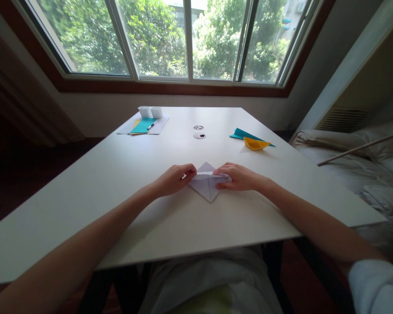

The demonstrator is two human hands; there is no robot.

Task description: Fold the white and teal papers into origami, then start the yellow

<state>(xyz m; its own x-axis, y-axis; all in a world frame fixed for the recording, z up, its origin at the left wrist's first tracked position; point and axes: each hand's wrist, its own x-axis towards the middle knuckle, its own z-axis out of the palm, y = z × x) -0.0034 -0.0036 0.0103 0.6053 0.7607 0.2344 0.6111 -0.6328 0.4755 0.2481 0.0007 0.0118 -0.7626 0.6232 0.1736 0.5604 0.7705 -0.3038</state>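
A white sheet of folded paper (207, 188) lies near the middle of the table, diamond-shaped with a crease down its near half. A flap stands partly raised across its width. My left hand (180, 178) pinches the left end of that flap between thumb and fingers. At the right end, my right hand (234, 176) grips the paper, its fingers on the flap and its thumb lower on the near side. Beyond the right hand sit a yellow paper boat (256, 144) and a teal folded paper piece (240, 134), partly behind the boat.
On the white table (118, 183), two round stickers or discs (199, 136) lie past the paper. At the far left are teal paper sheets (143, 125), a pen (152, 125) and two small white containers (150, 112). A sofa (347, 152) stands to the right, with a window behind.
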